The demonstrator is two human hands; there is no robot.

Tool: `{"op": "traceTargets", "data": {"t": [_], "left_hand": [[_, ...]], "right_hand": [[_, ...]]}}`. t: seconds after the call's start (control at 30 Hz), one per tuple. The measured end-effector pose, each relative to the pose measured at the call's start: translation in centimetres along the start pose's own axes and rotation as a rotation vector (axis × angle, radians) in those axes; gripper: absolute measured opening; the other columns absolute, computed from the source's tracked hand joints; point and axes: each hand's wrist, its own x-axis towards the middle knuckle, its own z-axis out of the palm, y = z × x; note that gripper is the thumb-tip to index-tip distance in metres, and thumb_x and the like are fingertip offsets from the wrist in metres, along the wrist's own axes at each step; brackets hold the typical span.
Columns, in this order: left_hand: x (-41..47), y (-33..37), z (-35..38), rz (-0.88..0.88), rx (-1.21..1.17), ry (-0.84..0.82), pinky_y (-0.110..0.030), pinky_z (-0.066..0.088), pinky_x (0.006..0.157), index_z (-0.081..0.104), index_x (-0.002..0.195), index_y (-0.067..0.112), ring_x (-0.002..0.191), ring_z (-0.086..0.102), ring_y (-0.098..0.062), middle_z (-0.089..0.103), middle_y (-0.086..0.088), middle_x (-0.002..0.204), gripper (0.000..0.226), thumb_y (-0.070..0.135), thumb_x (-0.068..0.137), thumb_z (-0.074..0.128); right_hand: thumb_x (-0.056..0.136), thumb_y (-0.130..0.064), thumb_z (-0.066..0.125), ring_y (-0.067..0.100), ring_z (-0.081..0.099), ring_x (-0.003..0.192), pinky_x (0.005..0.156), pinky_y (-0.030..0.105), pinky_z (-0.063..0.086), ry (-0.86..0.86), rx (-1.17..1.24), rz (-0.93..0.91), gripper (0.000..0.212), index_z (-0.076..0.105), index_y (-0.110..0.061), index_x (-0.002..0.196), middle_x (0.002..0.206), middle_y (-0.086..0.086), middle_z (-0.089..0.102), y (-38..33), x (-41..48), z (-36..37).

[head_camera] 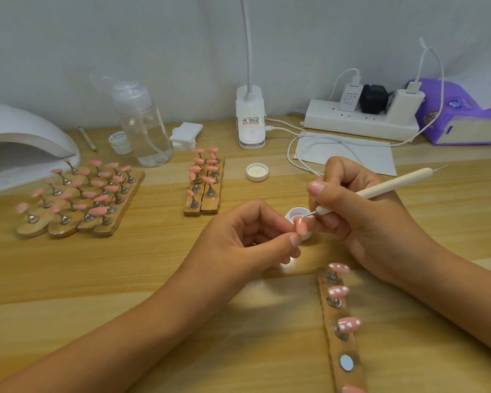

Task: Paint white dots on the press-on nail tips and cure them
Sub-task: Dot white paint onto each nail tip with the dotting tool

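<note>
While pinching the pink plastic press-on nail tip (301, 226) between fingertips of left hand (247, 239), just beside the small white gel pot (294, 214), handle as light, stiff, slippery; hold side edges. Dot with slim cream dotting pen (380, 189) clamped in right hand (366, 222).

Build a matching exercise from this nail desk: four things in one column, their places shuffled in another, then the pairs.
1 dotting tool
2 loose white lid
3 curing lamp
4 dotted nail tips

A on the wooden strip, lower right
B far left of the table
C gripped by the right hand
D in front of the desk lamp base

Pairs: 1-C, 2-D, 3-B, 4-A
</note>
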Motion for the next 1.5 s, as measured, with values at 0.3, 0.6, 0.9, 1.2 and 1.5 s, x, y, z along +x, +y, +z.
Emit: {"op": "traceTargets", "data": {"t": [0.3, 0.6, 0.9, 1.2, 1.5], "left_hand": [[-0.03, 0.07, -0.05, -0.004, 0.023, -0.013, -0.016, 0.049, 0.060, 0.070, 0.075, 0.026, 0.066, 0.064, -0.009, 0.071, -0.002, 0.069, 0.010, 0.016, 0.076, 0.073], [-0.04, 0.12, -0.07, -0.004, 0.029, -0.016, -0.015, 0.048, 0.060, 0.069, 0.074, 0.026, 0.065, 0.064, -0.009, 0.071, -0.002, 0.070, 0.010, 0.017, 0.076, 0.073], [-0.02, 0.09, -0.07, -0.003, 0.029, -0.019, -0.016, 0.048, 0.060, 0.069, 0.074, 0.027, 0.065, 0.063, -0.009, 0.071, -0.002, 0.070, 0.011, 0.016, 0.077, 0.072], [0.04, 0.00, -0.08, -0.004, 0.022, -0.021, -0.016, 0.048, 0.060, 0.069, 0.073, 0.026, 0.065, 0.063, -0.010, 0.071, -0.003, 0.070, 0.011, 0.015, 0.077, 0.072], [0.02, 0.06, -0.10, 0.003, 0.022, -0.019, -0.016, 0.049, 0.060, 0.069, 0.073, 0.025, 0.067, 0.064, -0.012, 0.070, -0.002, 0.069, 0.014, 0.013, 0.077, 0.072]], "right_hand": [[0.079, -0.014, 0.064, 0.014, 0.042, 0.051, 0.054, 0.023, 0.053, 0.006, -0.016, 0.001, 0.025, 0.049, -0.016, 0.060, 0.052, 0.003, 0.043, -0.01, 0.03, 0.03], [0.080, -0.013, 0.063, 0.015, 0.042, 0.051, 0.055, 0.024, 0.053, -0.004, -0.010, -0.006, 0.025, 0.049, -0.017, 0.060, 0.051, 0.000, 0.044, 0.10, 0.06, 0.02], [0.072, -0.021, 0.069, 0.009, 0.044, 0.050, 0.056, 0.023, 0.053, -0.046, -0.001, -0.016, 0.022, 0.051, -0.021, 0.060, 0.053, -0.001, 0.044, 0.16, 0.10, -0.21], [0.080, -0.012, 0.062, 0.009, 0.043, 0.048, 0.055, 0.023, 0.051, -0.013, -0.014, -0.010, 0.026, 0.050, -0.020, 0.058, 0.052, 0.001, 0.043, 0.09, 0.10, -0.03], [0.079, -0.009, 0.062, 0.009, 0.043, 0.049, 0.053, 0.021, 0.050, -0.025, -0.006, -0.020, 0.025, 0.050, -0.018, 0.059, 0.054, -0.001, 0.046, 0.12, 0.13, -0.01]]}}
